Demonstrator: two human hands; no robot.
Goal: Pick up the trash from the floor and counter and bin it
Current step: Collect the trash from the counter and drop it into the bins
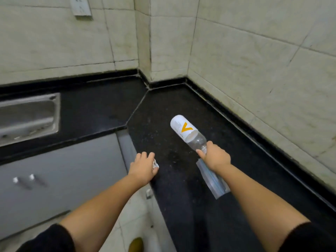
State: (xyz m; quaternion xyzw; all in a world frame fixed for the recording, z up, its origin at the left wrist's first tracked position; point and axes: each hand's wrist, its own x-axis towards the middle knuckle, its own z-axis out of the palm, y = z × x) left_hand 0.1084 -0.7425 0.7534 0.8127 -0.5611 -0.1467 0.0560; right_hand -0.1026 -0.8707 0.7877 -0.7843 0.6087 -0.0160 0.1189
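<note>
A clear plastic bottle with a white label and an orange V lies tilted over the black counter, its base pointing away from me. My right hand grips it at the neck end. My left hand is closed over a crumpled ball of silver foil near the counter's front edge; only part of the foil shows. A flat grey-blue plastic pouch lies on the counter under my right wrist, partly hidden by the forearm.
A steel sink is set into the counter at the left. Grey cabinet doors with metal handles sit below the counter. Tiled walls close the corner behind. A yellow slipper shows on the pale floor.
</note>
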